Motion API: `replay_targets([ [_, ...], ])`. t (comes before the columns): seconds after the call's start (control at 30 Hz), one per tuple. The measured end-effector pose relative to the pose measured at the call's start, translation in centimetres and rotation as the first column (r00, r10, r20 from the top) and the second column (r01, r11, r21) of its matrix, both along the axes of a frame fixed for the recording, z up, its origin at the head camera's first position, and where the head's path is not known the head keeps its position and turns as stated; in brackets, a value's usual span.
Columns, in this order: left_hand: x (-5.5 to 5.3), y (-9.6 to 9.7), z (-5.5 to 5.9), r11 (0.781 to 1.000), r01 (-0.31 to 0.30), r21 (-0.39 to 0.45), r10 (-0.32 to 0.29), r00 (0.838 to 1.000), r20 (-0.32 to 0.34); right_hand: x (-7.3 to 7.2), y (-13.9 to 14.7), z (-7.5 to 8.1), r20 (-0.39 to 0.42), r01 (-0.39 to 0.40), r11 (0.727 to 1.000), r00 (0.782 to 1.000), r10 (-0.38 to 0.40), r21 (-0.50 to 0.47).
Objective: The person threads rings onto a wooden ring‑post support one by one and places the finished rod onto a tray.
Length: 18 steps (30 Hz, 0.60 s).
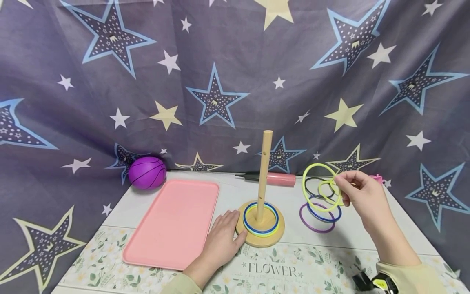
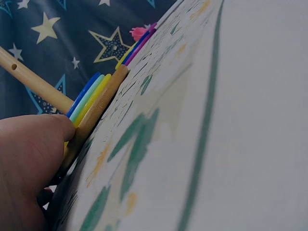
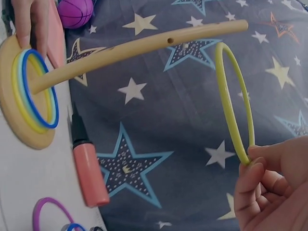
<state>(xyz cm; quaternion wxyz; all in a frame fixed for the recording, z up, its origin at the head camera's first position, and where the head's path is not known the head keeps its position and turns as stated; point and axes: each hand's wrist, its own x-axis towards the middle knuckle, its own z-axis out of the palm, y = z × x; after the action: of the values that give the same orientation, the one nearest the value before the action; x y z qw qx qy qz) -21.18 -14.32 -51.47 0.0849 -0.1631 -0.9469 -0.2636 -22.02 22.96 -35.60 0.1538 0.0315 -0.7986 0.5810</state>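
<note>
Between thumb and fingers, my right hand [image 1: 361, 196] pinches a yellow ring [image 3: 226, 101] by its edge, raised above the table to the right of the wooden peg [image 1: 264, 175]. The peg stands upright on a round wooden base [image 1: 253, 241]. Around its foot lie stacked rings, a blue ring [image 3: 57, 108] on top, with light green and yellow ones below. My left hand [image 1: 224, 241] rests beside the base, its thumb touching the rim and its fingers extended. Under the held ring lie loose rings, among them a purple ring [image 1: 317, 231] and a blue ring [image 1: 324, 220].
A pink tray [image 1: 176, 220] lies left of the peg, partly under the left forearm. Behind it sits a purple ball [image 1: 147, 173]. A pink pump [image 1: 280, 179] with a black nozzle lies behind the peg, before the star-patterned curtain [image 1: 220, 49].
</note>
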Motion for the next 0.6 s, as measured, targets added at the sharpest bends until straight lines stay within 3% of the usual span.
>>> replay_targets([
  [0.6,0.1,-0.1,-0.1,1.000,0.003,0.000,-0.003,1.000,-0.005,0.0,-2.6,4.7,-0.067,0.009,0.998,0.998,-0.006,0.057],
])
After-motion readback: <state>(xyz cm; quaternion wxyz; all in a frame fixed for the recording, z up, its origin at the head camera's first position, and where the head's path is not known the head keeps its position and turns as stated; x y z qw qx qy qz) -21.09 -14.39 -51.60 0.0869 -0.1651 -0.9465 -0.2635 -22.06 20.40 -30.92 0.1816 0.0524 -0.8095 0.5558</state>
